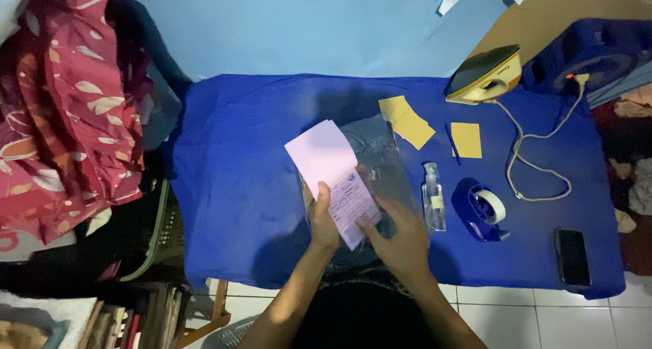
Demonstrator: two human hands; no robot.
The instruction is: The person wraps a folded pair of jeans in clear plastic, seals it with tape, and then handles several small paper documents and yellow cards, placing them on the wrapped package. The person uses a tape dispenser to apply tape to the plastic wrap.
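Pink slip: thin paper, printed lower half, top half flipped up and curling back. It sits mid-counter, on top of a clear plastic bag with dark folded cloth inside. Judging by the curl, it's near weightless, floppy, creases and tears easily, and will slide on the slick plastic. Best pinched at an edge or corner, with the other hand pressing it flat.

Left hand has fingers closed on the slip's left edge, thumb on top. Right hand lies flat, fingers spread loosely, tips on the slip's lower right corner and the bag; it grips nothing.

Counter is covered in blue cloth. Right of the bag: small clear spray bottle, upright, just beside it; then blue tape dispenser. Above those, two yellow paper pieces and a blue pen. Iron stands at the far right corner, cord looping down. Black phone lies near the right edge, well apart.
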